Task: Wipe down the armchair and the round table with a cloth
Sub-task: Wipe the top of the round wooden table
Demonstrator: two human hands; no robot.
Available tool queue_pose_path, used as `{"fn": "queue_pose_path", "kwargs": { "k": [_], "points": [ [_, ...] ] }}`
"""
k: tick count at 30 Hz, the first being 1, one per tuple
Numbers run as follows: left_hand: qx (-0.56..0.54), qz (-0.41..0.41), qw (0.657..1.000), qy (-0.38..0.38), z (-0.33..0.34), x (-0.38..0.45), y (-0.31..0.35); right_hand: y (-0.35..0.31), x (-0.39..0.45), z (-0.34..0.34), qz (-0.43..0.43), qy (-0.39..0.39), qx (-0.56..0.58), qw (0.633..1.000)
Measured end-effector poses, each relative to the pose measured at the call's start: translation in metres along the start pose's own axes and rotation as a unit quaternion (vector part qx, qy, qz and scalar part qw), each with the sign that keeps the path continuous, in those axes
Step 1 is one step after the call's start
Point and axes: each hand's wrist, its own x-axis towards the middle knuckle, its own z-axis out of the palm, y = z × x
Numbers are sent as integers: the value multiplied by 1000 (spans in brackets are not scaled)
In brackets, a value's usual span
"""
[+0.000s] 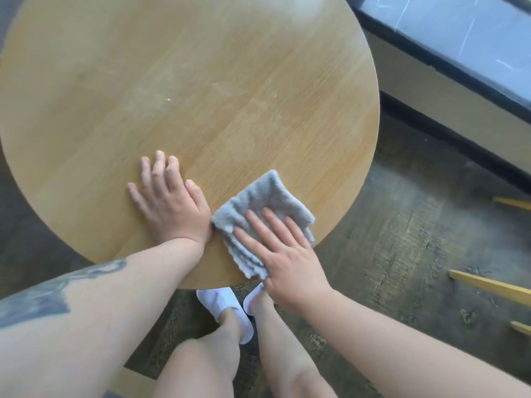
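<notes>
Two flat hands on the table, one on the cloth.

The right hand [283,254] lies palm-down with straight fingers pressing on the folded grey cloth [260,215], which sits at the near edge of the round wooden table [178,81], a bit of it hanging over the rim. The left hand [169,202] is right beside the cloth, flat on the bare wood, fingers spread and holding nothing; its wrist just about touches the cloth's left corner. The left forearm has a dark tattoo [57,291]. Pale smudges and specks show across the middle of the tabletop. Below the table edge, the person's legs and white slippers [221,311] stand on a dark floor [402,225]. The armchair isn't visible.
</notes>
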Motion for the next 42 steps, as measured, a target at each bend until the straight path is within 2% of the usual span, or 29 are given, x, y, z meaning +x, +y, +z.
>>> {"fn": "queue_pose_path", "kwargs": {
  "k": [2,3,6,7,8,9,12,14,16,18,19,20,21,23,24,25,26,27,29,30,31,33,35,36,37,39,40,41,42],
  "points": [
    [3,4,1000,5,0,0,-1,11,32,-8,-80,-6,-35,996],
    [0,2,1000,0,0,0,-1,23,46,-12,-47,11,-57,997],
    [-7,-7,1000,-9,-1,-1,2,49,49,-24,217,77,-57,971],
    [-5,-8,1000,-10,-1,-1,2,42,41,-23,259,94,-61,959],
    [-3,-8,1000,-11,-1,-2,2,28,32,-19,253,97,-70,960],
    [-4,-8,1000,-10,-1,-3,1,11,25,-13,202,83,-74,973],
    [-7,-2,1000,-6,-1,-6,1,-7,42,-9,-26,5,-66,997],
    [-4,-5,1000,-5,-2,-5,1,25,79,-18,-57,9,-96,994],
    [-8,-2,1000,-10,-2,-3,1,61,93,-30,100,30,-95,990],
    [-13,-3,1000,-16,-3,-1,1,62,78,-34,297,55,-41,953],
    [-15,-5,1000,-15,-3,-2,0,46,69,-31,346,62,-31,936],
    [-15,-6,1000,-14,-3,-3,0,24,59,-24,339,56,-34,939],
    [-14,-4,1000,-11,-3,-5,0,3,52,-18,278,32,-33,959],
    [-10,-1,1000,-8,-3,-5,1,-9,56,-10,60,-28,-45,997],
    [-9,-2,1000,-7,-3,-3,1,6,69,-15,-43,-42,-75,995],
    [-11,-3,1000,-8,-3,-2,1,28,83,-22,-88,-43,-109,989],
    [-14,-3,1000,-12,-4,0,2,50,91,-29,-50,-29,-121,991],
    [-18,-4,1000,-18,-5,0,2,66,94,-37,62,1,-92,994],
    [-22,-1,999,-30,-6,-2,2,63,87,-40,335,55,-14,941],
    [-20,1,999,-31,-6,-4,2,45,82,-33,389,67,3,919],
    [-15,3,999,-31,-5,-5,2,25,78,-25,370,66,-7,927],
    [-3,7,1000,-26,-3,-9,0,3,70,-15,171,6,-26,985],
    [2,10,1000,-23,-3,-8,0,33,72,-22,-6,-44,-78,996],
    [0,10,1000,-26,-3,-7,1,54,70,-28,0,-45,-92,995],
    [-3,9,1000,-29,-4,-6,1,68,64,-34,76,-24,-78,994],
    [-6,4,1000,-29,-5,-1,2,62,46,-36,284,31,-17,958],
    [-6,2,1000,-30,-6,0,1,45,36,-29,313,36,-16,949],
    [-3,2,1000,-30,-5,0,0,24,28,-23,262,22,-23,965],
    [3,5,1000,-28,-4,0,0,8,21,-17,144,-18,-35,989]
  ]
}}
